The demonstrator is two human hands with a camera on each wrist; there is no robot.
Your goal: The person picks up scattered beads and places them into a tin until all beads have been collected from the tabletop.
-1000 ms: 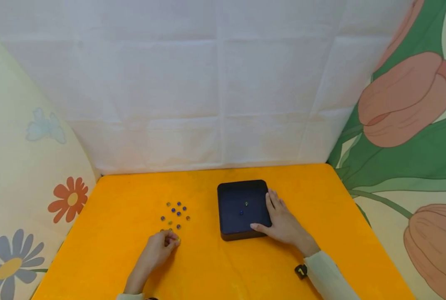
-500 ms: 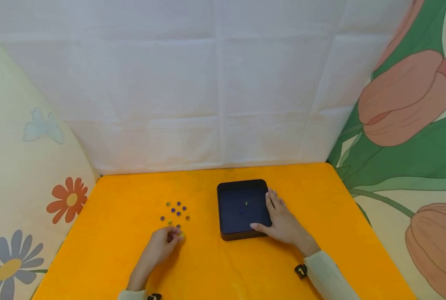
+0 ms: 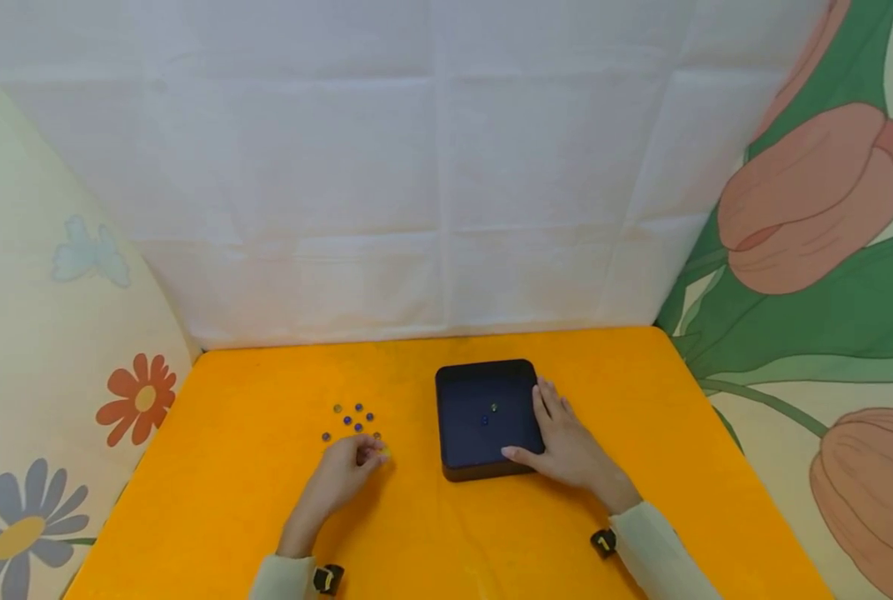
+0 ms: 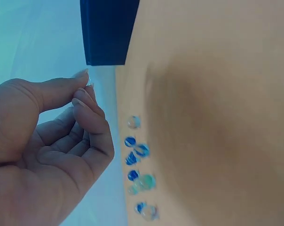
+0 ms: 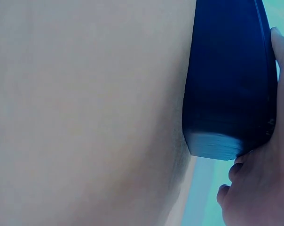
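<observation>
My left hand (image 3: 347, 475) pinches a small yellowish glass marble (image 3: 386, 452) between thumb and fingertips, just above the yellow cloth. In the left wrist view its other fingers are curled in, and only a glint of the marble (image 4: 90, 82) shows. Just beyond this hand lie several marbles, blue ones (image 3: 358, 427) and amber ones (image 3: 337, 408). A dark square tray (image 3: 484, 472) stands to the right, with a blue marble (image 3: 485, 421) and a greenish one (image 3: 494, 407) inside. My right hand (image 3: 572, 454) rests on its right side, fingers stretched along the wall and thumb over the near rim.
Yellow cloth (image 3: 431, 542) covers the table. A white sheet (image 3: 439, 167) hangs along its back edge. Flower-patterned curtains stand at the left (image 3: 27, 375) and right (image 3: 791, 333).
My left hand has moved right and away from me, carrying the pinched marble, and now overlaps some nearer marbles in the head view. The right hand and the tray have stayed in place.
</observation>
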